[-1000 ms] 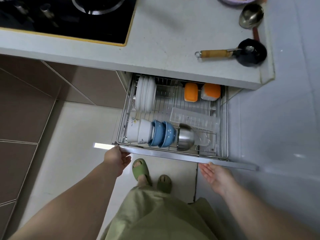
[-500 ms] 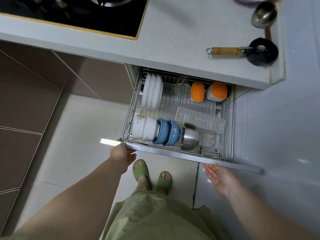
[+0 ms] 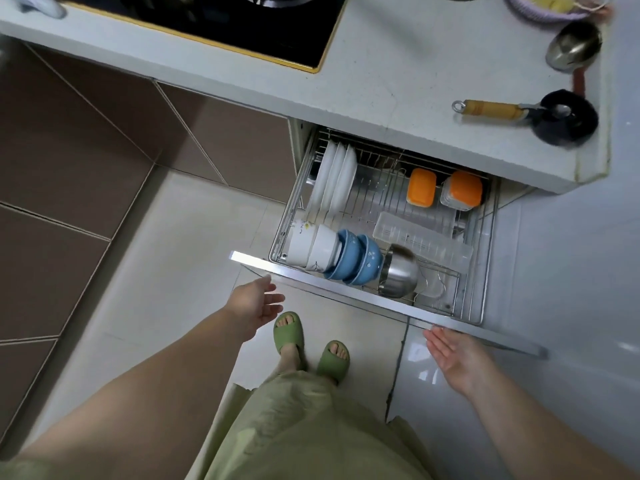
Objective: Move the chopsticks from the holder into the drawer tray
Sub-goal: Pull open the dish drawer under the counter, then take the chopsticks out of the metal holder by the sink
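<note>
A wire-rack drawer (image 3: 485, 258) stands pulled out under the counter. A long clear plastic tray (image 3: 422, 239) lies across the rack's right side. No chopsticks or holder show in view. My left hand (image 3: 254, 303) hovers open just in front of the drawer's metal front bar (image 3: 349, 296), near its left end, not touching it. My right hand (image 3: 453, 355) is open, palm up, with its fingertips at the underside of the bar's right part.
In the rack stand white plates (image 3: 334, 178), white and blue bowls (image 3: 349, 254), a steel bowl (image 3: 398, 271) and two orange-lidded boxes (image 3: 420, 187). On the counter lie a black ladle (image 3: 561, 116), a steel ladle (image 3: 571, 46) and a gas hob (image 3: 242, 26). My feet in green slippers (image 3: 289, 332) are below the drawer.
My left hand has let go of the drawer's front bar and opened, drawing slightly back. My right hand stays open under the bar. The view has shifted left and closer.
</note>
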